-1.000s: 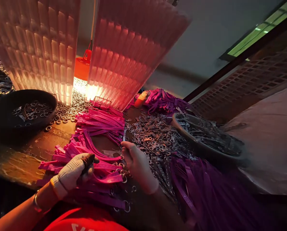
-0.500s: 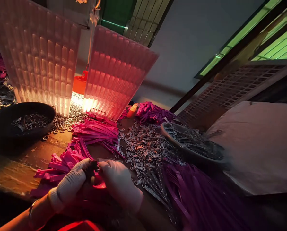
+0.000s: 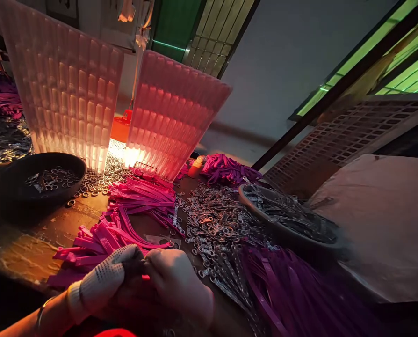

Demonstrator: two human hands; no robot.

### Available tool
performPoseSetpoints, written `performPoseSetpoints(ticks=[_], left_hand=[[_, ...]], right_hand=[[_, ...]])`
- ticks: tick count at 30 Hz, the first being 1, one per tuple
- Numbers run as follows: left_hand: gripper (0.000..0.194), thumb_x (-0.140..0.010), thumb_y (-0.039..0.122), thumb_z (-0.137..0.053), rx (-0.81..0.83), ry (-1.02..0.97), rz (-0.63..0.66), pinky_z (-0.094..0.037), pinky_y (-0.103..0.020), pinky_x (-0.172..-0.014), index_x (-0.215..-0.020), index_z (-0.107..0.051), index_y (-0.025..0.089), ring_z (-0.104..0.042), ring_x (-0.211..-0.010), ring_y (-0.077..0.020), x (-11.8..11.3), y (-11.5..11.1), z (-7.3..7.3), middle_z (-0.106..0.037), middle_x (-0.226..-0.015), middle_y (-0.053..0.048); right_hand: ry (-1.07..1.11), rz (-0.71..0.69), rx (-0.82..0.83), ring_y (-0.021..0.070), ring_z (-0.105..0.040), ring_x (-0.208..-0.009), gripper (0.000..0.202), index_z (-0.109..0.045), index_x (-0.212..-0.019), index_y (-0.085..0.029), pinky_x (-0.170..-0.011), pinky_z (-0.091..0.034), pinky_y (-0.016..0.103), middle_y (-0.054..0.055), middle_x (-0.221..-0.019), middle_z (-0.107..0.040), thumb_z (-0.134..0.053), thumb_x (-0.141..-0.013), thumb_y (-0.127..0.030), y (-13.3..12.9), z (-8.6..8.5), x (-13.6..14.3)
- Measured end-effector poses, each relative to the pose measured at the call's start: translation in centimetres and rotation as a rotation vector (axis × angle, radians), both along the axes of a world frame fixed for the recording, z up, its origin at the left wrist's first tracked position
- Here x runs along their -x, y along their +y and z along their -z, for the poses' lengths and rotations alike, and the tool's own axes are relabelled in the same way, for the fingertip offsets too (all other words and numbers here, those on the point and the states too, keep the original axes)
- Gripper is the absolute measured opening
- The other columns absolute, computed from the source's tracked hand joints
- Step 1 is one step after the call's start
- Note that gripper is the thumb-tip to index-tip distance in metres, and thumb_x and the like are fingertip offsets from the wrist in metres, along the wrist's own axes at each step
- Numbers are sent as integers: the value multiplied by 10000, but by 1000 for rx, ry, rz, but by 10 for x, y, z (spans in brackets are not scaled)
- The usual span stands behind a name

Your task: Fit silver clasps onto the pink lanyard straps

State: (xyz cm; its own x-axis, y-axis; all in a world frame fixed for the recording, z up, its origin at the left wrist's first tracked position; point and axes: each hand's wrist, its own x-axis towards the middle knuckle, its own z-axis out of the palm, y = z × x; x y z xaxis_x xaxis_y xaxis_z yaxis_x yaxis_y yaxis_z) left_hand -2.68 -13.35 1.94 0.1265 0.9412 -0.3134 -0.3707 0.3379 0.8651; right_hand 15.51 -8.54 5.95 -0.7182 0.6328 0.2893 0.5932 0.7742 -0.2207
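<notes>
My left hand [image 3: 107,276], in a dotted white glove with dark fingertips, is closed at the lower middle. Against it my right hand [image 3: 179,281], gloved in white, is closed too, its fingertips touching the left ones. Whatever is pinched between them is too dark and small to name; a bit of red shows below the fingertips. Pink straps [image 3: 104,234] lie just beyond my left hand, with another bundle of pink straps [image 3: 146,194] behind them. Metal clasps [image 3: 212,224] are heaped to the right of my right hand.
A dark bowl [image 3: 9,187] with metal rings stands left. Two upright ribbed plastic sheets [image 3: 68,89] flank a red lamp [image 3: 120,128] over loose rings. At right are a basin [image 3: 254,203] of metal pieces, purple straps [image 3: 293,285] and a pale sack [image 3: 380,224].
The whole view has shifted, so most things sit slightly lower and further right. My hands remain together at the fingertips, and less red shows between them.
</notes>
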Motion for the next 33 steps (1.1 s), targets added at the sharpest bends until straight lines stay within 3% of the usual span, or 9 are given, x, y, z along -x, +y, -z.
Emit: performPoseSetpoints(ticks=[5, 8, 11, 14, 16, 18, 20, 26, 33], left_hand=[[289, -768, 435, -712, 228, -340, -103, -536, -242, -572, -883, -603, 193, -651, -673, -146, -8, 11, 1, -651, -797, -30], [293, -738, 384, -743, 211, -456, -194, -540, -225, -594, -900, -593, 192, -628, -651, -117, -11, 14, 5, -633, -791, -11], [291, -747, 392, -730, 119, -414, -226, -438, -169, -467, -791, -521, 195, -499, -500, -70, -14, 23, 3, -516, -648, 44], [177, -854, 333, -601, -99, -30, -206, -411, -172, -458, -783, -522, 191, -471, -497, -78, -8, 51, 0, -498, -634, 39], [78, -859, 157, -538, -347, 549, -131, -516, -224, -628, -887, -608, 172, -600, -685, -129, 0, 81, -1, -629, -789, -24], [263, -824, 26, -510, -440, 1186, 130, -542, -314, -817, -993, -669, 150, -667, -888, -197, 7, 110, 1, -701, -960, -88], [287, -813, -17, -512, -394, 1417, 270, -545, -416, -816, -980, -711, 106, -700, -889, -281, 10, 132, 4, -722, -933, -150], [313, -833, -38, -440, -263, 1583, 392, -526, -544, -718, -876, -746, 15, -721, -815, -414, -3, 131, 13, -715, -825, -268], [336, -896, 72, -421, -235, 1485, 339, -514, -542, -787, -986, -744, 69, -714, -902, -397, 9, 124, 22, -726, -945, -266]], right_hand=[[98, 71, -170, 156, -538, -604, 234, -594, -783, -209, -596, -234, 302, 11, -679, -628, -451, -960, -264, 3, 12, 16], [154, 47, -84, 139, -538, -582, 270, -589, -776, -209, -585, -242, 294, 0, -655, -629, -424, -981, -269, 8, 17, 23], [117, 1, 46, 117, -507, -528, 320, -558, -703, -208, -558, -239, 285, -19, -599, -606, -444, -990, -290, 24, 14, 21], [79, -13, 157, 112, -555, -565, 296, -615, -749, -206, -574, -287, 254, -19, -643, -650, -498, -996, -318, 61, 13, 16], [80, 54, 158, 124, -617, -666, 235, -674, -848, -208, -632, -338, 236, -3, -750, -707, -530, -1000, -316, 96, 18, 14], [35, 165, 81, 158, -652, -814, 194, -702, -960, -201, -723, -379, 244, 38, -906, -740, -545, -1002, -306, 133, 30, 16], [-98, 219, 19, 197, -645, -940, 222, -711, -1009, -190, -805, -400, 276, 74, -1023, -732, -544, -1004, -337, 164, 46, 22], [-263, 233, -13, 269, -547, -1154, 228, -713, -1021, -185, -899, -410, 359, 116, -1267, -650, -559, -982, -349, 195, 81, 34], [-334, 232, -44, 261, -542, -1100, 183, -706, -1018, -201, -840, -421, 345, 118, -1250, -630, -598, -953, -334, 195, 83, 35]])
